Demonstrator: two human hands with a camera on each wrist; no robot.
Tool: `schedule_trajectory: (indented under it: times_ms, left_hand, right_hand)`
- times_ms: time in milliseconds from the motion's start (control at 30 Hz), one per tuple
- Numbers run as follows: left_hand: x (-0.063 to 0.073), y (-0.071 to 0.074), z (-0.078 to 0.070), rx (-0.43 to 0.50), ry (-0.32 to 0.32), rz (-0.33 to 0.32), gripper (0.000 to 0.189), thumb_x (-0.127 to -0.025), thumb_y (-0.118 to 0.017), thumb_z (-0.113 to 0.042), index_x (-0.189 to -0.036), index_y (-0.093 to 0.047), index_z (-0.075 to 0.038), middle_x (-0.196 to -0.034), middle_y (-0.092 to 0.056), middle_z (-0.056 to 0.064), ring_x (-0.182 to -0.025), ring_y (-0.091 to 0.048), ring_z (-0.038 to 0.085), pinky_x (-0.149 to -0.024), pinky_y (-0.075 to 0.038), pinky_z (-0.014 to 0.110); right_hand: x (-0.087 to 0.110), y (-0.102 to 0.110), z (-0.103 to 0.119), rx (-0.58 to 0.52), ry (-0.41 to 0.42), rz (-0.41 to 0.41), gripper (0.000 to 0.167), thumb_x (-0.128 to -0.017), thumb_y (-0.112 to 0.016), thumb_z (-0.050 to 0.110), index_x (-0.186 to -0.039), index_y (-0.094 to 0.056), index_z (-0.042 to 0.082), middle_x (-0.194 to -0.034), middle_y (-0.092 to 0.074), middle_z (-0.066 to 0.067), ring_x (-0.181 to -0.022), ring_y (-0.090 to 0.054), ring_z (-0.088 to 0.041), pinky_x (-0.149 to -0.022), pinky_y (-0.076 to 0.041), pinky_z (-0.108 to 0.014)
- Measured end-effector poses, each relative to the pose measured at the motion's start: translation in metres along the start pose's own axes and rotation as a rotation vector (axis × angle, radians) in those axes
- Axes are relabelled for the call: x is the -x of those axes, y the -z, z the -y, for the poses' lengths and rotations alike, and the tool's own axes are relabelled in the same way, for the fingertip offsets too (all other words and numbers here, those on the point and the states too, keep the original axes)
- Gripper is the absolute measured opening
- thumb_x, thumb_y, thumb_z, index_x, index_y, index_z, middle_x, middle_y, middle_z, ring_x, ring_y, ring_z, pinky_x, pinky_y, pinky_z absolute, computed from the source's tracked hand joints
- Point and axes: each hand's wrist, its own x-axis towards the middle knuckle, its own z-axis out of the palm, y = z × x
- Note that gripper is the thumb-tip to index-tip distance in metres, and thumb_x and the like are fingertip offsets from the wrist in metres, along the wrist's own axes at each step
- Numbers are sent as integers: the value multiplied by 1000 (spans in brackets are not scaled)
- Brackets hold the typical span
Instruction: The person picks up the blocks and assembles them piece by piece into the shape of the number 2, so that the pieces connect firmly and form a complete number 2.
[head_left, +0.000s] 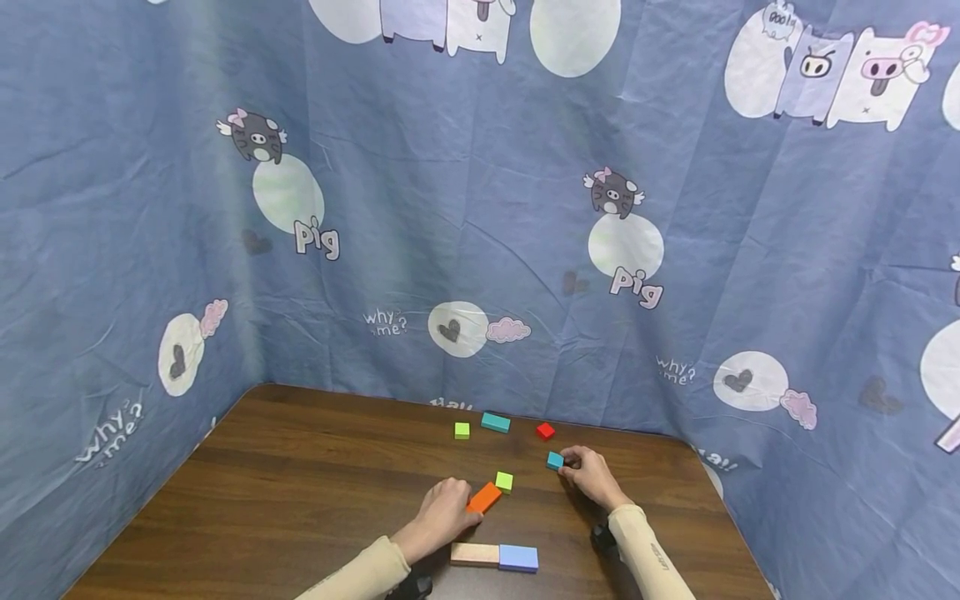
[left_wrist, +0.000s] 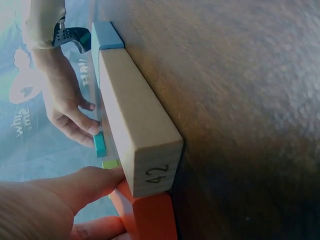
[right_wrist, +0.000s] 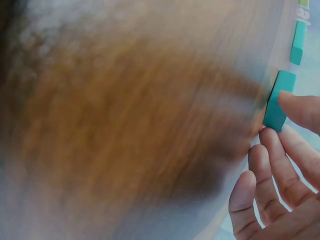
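My left hand (head_left: 444, 512) grips an orange rectangular block (head_left: 485, 497), thumb on the near side and fingers on the far side. A yellow-green block (head_left: 504, 482) stands at the far end of the orange one. Over to the right, my right hand (head_left: 591, 473) pinches a small teal block (head_left: 555, 461) on the table. In the right wrist view the thumb lies on this teal block (right_wrist: 280, 101), with fingertips at its end. Nearer me, a plain wooden block (head_left: 475, 555), marked 42 in the left wrist view, lies end to end with a blue block (head_left: 519, 558).
Along the back of the brown wooden table (head_left: 300, 475) lie a yellow-green block (head_left: 462, 431), a longer teal block (head_left: 496, 422) and a red block (head_left: 545, 431). A blue cloth (head_left: 450, 208) printed with cartoon pigs hangs behind and beside the table.
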Motion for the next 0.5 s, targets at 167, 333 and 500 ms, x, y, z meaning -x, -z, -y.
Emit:
schedule_trajectory:
  times_ms: [167,333,500]
  left_hand:
    - [0,0,0,-1,-5,-5,37,-69,-82,-24,-55,-49,-15,-54,-34,-10,-52,-27,5,-46,-23,23]
    - [0,0,-1,8,2,0,35,-70,-82,-24,-56,-52,-13,-53,-34,-10,-52,-27,5,-46,-22,22]
    - [0,0,-1,13,13,19,34,-71,-82,-24,-57,-54,-13,-53,-35,-10,-52,-27,5,-47,-23,22]
  right_hand:
    - [0,-1,1,22,-2,-13,26,-78,-75,2,-102,-67,0,-91,-70,-9,-79,-63,-16,-68,-49,-25]
    - [0,-1,2,12,2,-11,25,-78,-75,1,-101,-67,0,-92,-70,-10,-81,-65,-19,-68,-50,-26]
    - [1,-2,2,18,10,-6,25,-77,-75,2,-100,-66,-1,-92,-70,-10,-81,-64,-19,-68,-50,-26]
